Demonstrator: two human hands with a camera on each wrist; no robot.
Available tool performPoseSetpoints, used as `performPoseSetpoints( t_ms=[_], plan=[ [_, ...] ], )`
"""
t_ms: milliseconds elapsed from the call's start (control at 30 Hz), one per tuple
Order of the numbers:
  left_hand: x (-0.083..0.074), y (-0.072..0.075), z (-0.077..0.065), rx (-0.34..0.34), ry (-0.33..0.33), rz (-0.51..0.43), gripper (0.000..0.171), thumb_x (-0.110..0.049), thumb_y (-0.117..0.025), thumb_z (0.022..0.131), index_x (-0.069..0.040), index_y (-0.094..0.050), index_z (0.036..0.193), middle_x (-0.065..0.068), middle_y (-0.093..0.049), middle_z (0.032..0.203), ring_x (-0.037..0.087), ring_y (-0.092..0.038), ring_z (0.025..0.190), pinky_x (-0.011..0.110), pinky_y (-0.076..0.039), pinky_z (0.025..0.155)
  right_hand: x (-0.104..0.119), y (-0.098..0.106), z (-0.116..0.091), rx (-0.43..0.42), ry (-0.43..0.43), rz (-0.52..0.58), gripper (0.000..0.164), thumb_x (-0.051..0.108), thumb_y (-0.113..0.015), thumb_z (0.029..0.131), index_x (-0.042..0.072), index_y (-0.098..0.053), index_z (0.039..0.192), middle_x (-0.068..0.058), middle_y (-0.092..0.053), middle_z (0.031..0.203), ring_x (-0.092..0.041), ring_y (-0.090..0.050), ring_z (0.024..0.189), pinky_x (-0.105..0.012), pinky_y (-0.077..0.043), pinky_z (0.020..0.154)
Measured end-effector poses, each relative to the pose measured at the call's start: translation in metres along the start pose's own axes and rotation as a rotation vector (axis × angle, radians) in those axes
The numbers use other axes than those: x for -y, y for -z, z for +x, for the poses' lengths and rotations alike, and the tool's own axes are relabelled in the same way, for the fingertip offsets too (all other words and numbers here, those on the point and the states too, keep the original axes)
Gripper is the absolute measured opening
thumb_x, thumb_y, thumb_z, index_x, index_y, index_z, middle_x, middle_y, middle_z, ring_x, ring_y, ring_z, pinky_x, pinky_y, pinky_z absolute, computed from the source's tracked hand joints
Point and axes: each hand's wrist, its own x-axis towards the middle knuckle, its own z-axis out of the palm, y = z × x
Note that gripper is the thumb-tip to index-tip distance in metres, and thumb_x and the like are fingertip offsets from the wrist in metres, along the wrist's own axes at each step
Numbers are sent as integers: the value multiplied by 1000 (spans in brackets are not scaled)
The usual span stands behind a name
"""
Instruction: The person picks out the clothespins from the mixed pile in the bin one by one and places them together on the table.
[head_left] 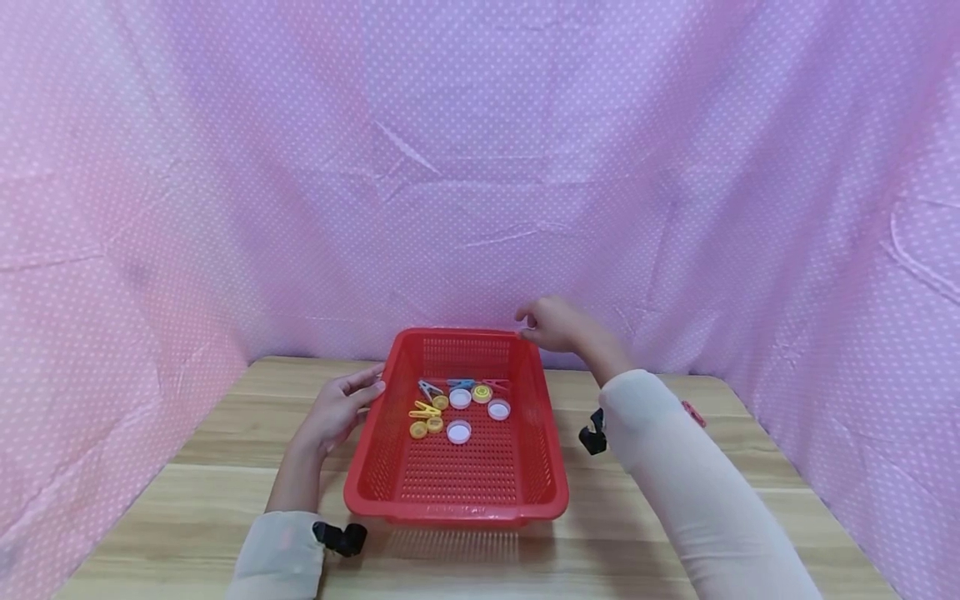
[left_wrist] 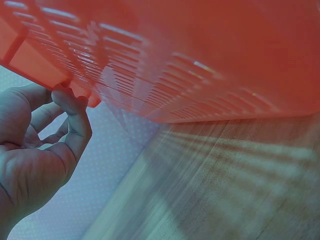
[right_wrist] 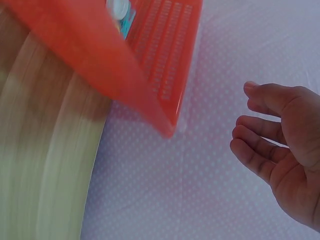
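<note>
A red plastic basket [head_left: 540,500] with slotted walls stands in the middle of the table. My left hand [head_left: 341,412] grips its left rim; in the left wrist view the thumb and fingertips meet at the rim's edge. Inside lie several white bottle caps [head_left: 459,432], several yellow caps [head_left: 417,430], a yellow clothespin [head_left: 425,410], a blue one, a grey one and a pink one. Beside the far right corner, my right hand [right_wrist: 285,145] is raised with its fingers loosely bent, holding nothing. The right wrist view shows it apart from the basket.
On the table [head_left: 202,492] to the right, a pink clothespin [head_left: 693,413] lies past the right sleeve. A pink polka-dot cloth [head_left: 480,167] hangs behind the table and along both sides. Black camera mounts [head_left: 341,539] are worn at the wrists.
</note>
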Motion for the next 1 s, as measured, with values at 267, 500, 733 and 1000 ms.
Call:
performPoseSetpoints(
  t_ms=[267,500,733,1000],
  plan=[
    [3,1,-1,-9,9,5,54,-14,-61,104,-1,-44,154,11,-61,127,13,-69,100,33,-61,85,17,-17,17,17,-55,88,35,21,-71,98,3,-69,128,-10,-71,98,-22,-66,85,-35,-60,80],
    [2,-2,-1,-21,20,29,54,-17,-62,104,-5,-45,154,20,-56,137,17,-68,104,36,-60,87,23,-37,27,30,-96,241,36,19,-71,98,1,-68,129,-14,-73,109,-26,-69,96,-39,-60,87],
    [-1,-2,-1,-22,16,27,53,-17,-62,104,-6,-47,153,20,-56,138,18,-68,105,38,-60,87,19,-60,33,43,-145,339,35,13,-70,98,-1,-66,130,-15,-71,116,-29,-68,108,-42,-57,93],
    [1,0,0,-21,5,8,54,-15,-63,103,-3,-46,153,16,-58,130,16,-68,101,35,-61,85,16,-89,32,101,-249,459,38,5,-70,96,4,-65,134,-15,-67,127,-30,-65,116,-41,-57,96]
  ],
)
